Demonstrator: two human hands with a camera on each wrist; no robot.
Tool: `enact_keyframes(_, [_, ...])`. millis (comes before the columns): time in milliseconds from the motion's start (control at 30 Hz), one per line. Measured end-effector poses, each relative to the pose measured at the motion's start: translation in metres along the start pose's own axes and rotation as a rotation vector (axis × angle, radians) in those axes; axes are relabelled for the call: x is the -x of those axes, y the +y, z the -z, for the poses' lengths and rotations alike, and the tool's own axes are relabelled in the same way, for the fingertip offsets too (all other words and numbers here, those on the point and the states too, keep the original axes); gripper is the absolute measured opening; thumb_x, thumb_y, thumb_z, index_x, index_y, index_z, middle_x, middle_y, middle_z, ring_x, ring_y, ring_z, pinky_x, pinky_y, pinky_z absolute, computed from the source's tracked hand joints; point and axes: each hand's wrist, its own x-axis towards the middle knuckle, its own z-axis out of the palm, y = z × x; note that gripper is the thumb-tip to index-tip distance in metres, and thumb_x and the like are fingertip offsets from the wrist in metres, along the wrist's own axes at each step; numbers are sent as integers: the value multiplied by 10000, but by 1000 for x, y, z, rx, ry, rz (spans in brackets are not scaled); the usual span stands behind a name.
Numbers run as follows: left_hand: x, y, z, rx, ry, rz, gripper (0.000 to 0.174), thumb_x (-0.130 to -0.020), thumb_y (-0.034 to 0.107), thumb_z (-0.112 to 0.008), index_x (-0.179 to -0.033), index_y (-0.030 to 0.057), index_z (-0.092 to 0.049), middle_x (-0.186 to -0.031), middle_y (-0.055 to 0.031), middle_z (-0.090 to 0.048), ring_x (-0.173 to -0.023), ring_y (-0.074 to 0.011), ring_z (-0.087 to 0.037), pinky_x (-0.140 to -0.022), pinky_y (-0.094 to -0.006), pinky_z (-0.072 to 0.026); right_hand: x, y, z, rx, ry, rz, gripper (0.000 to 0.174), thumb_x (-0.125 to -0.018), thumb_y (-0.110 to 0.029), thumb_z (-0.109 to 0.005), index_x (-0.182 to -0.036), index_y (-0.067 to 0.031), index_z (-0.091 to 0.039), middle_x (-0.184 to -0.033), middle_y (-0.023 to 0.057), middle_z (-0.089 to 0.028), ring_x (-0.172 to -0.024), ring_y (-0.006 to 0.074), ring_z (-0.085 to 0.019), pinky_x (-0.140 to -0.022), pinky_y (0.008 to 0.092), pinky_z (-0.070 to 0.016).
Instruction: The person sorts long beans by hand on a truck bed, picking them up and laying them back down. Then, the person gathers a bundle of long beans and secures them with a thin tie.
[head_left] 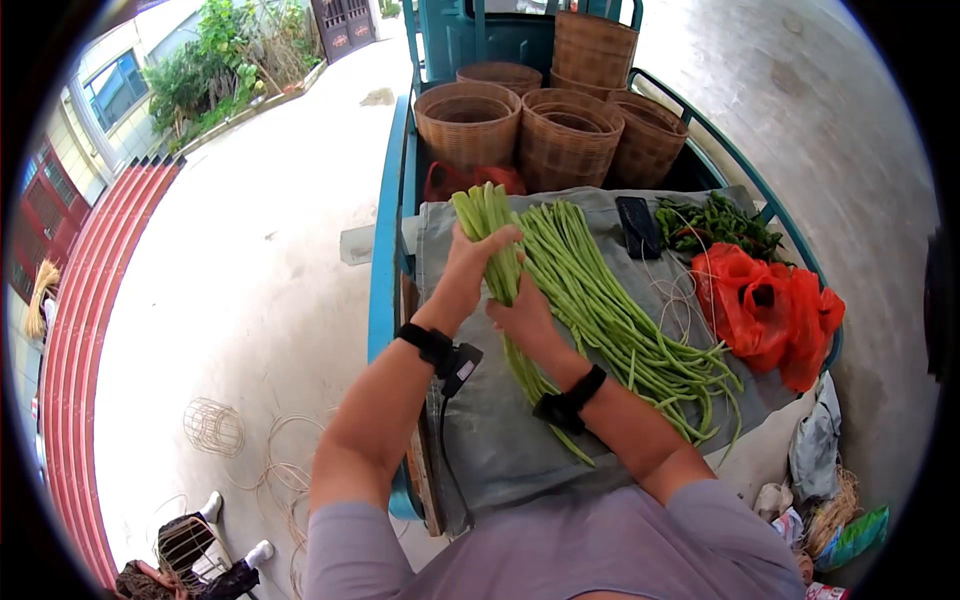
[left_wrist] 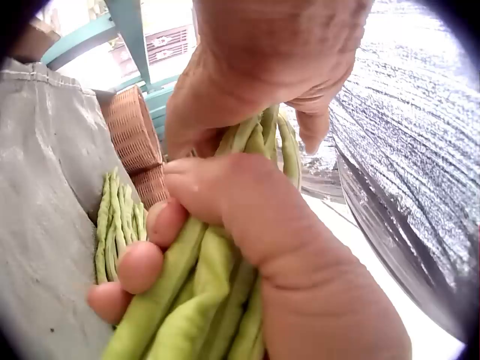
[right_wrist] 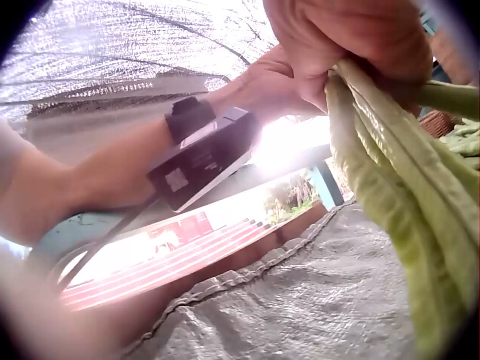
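Observation:
Both hands hold one bundle of green long beans above the grey tarp. The left hand grips it near the upper, evenly gathered ends, its thumb lying across the front. Just below and to the right, the right hand grips the same bundle. The lower bean ends trail down past the right wrist towards the body. In the left wrist view, fingers and a thumb curl round the beans. Beans hang close to the camera in the right wrist view. Beside the hands lies a larger pile of long beans.
The grey tarp covers a blue cart bed with side rails. Woven baskets stand at the front. A dark phone, green peppers, string and red plastic bags lie right. Another person sits lower left.

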Motion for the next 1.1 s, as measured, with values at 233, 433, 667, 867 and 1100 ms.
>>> enact_keyframes(233, [22, -21, -33, -270, 264, -42, 766, -775, 177, -754, -1322, 9, -244, -1111, -124, -526, -997, -207, -555, -790, -339, -482, 2, 11, 0, 316, 216, 241, 508, -774, -174, -670, -1200, -52, -422, -917, 208, -638, -814, 388, -636, -677, 454, -471])
enact_keyframes(433, [22, -27, -17, -43, 113, 80, 321, -833, 160, -670, -1070, -18, -546, -937, -87, -614, -855, -166, -598, -749, -303, -490, 8, -2, -3, 505, 167, 36, 598, -795, -207, -662, -1273, -81, -324, -902, 208, -643, -821, 439, -613, -662, 507, -457])
enact_keyframes(667, [16, -25, -15, -206, 106, 64, 169, -848, 117, -637, -948, -13, -594, -849, -110, -667, -720, -184, -637, -667, -289, -521, 20, 12, -2, 297, 160, 181, 611, -763, -183, -667, -1259, -65, -330, -1042, 239, -603, -884, 418, -610, -674, 520, -465])
enact_keyframes(867, [-1, -13, 6, 114, 248, 25, 111, -853, 96, -612, -860, 20, -532, -684, -67, -558, -596, -205, -598, -558, -337, -523, 71, 46, 34, 559, 95, 294, 749, -739, -225, -688, -1357, -65, -296, -1069, 208, -605, -937, 411, -604, -751, 456, -493])
enact_keyframes(1100, [-14, -2, 40, 197, 411, 87, 126, -837, 95, -616, -772, 19, -539, -673, -76, -544, -585, -219, -570, -571, -369, -515, 139, 44, 114, 910, -155, 18, 519, -764, -316, -632, -1224, -125, -485, -1070, 126, -636, -918, 327, -631, -722, 455, -488])
